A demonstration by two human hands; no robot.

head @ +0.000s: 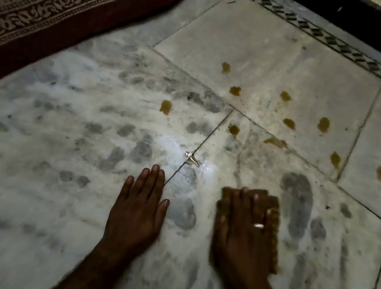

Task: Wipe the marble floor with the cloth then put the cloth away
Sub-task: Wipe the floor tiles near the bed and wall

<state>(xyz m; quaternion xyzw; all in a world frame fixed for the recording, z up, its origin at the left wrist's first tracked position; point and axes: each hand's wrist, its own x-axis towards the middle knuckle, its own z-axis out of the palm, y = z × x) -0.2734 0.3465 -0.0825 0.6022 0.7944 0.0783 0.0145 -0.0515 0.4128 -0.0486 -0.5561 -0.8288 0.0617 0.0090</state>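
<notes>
Floor: pale grey-white marble floor (88, 129) in big slabs w/ dark joints, covered in grey smudges & footprint-like marks.
Cloth: folded tan-brown cloth (272, 221) lay flat on the marble, near bottom centre-right, mostly hidden under the R hand; only its far & right edges showed.
Right hand (243, 229): palm down, fingers spread flat, pressing the cloth to the floor, not gripping round it; blurred, so prob. mid-stroke. Ring on one finger.
Left hand (139, 208): flat on bare marble just beside the R hand, fingers together & extended, holding nothing; looked like a brace.
Spills: about a dozen amber-brown liquid drops (232, 129) scattered on the slabs beyond the hands, well apart from the cloth.
Wet patch: shiny spot (192, 157) at the joint just ahead of the L fingertips.
Progress: early, by my read. Wiping underway near the person; the amber drops looked untouched, smudges all over. Left: reach fwd to the drops, do the rest, then stow the cloth; no storage spot in view.
Other: maroon mattress w/ beige patterned cover (44, 6) top left; dark inlay border strip (324, 33) top right.
Writing/brands: none legible.
</notes>
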